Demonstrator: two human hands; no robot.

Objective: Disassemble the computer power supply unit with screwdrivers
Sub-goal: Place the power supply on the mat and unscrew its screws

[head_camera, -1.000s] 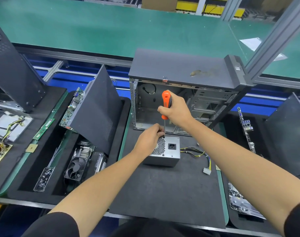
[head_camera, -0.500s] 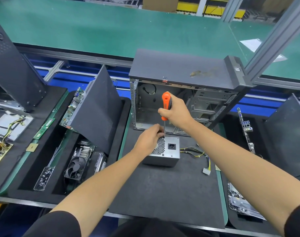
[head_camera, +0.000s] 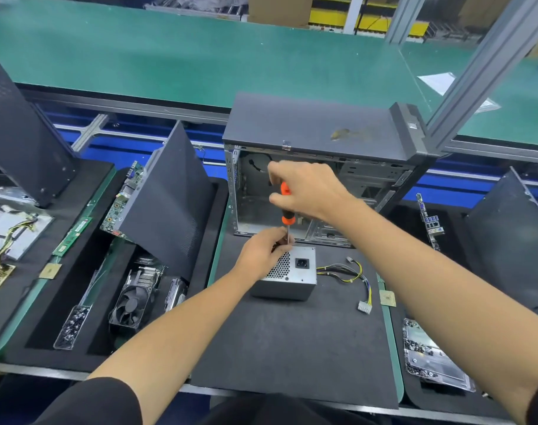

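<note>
A small silver power supply unit (head_camera: pixel 293 279) with a honeycomb vent and a black socket sits on the black foam mat (head_camera: pixel 292 348). Its yellow and black cable bundle (head_camera: pixel 352 276) trails off to the right. My left hand (head_camera: pixel 266 251) grips the unit's top left corner, fingers curled beside the screwdriver shaft. An orange and black screwdriver (head_camera: pixel 287 214) stands upright with its tip at the unit's top edge. My right hand (head_camera: pixel 306 190) wraps over the handle from above, hiding most of it.
An open black computer case (head_camera: pixel 320 133) stands just behind the unit. On the left lie a leaning side panel (head_camera: pixel 169 204), a cooling fan (head_camera: pixel 131 306), a screw tray (head_camera: pixel 73 326) and a RAM stick (head_camera: pixel 73 236). Circuit boards (head_camera: pixel 430 222) and another panel lie right.
My right hand has shifted up over the top of the screwdriver handle, covering most of the orange grip. The left hand and the unit stay where they were.
</note>
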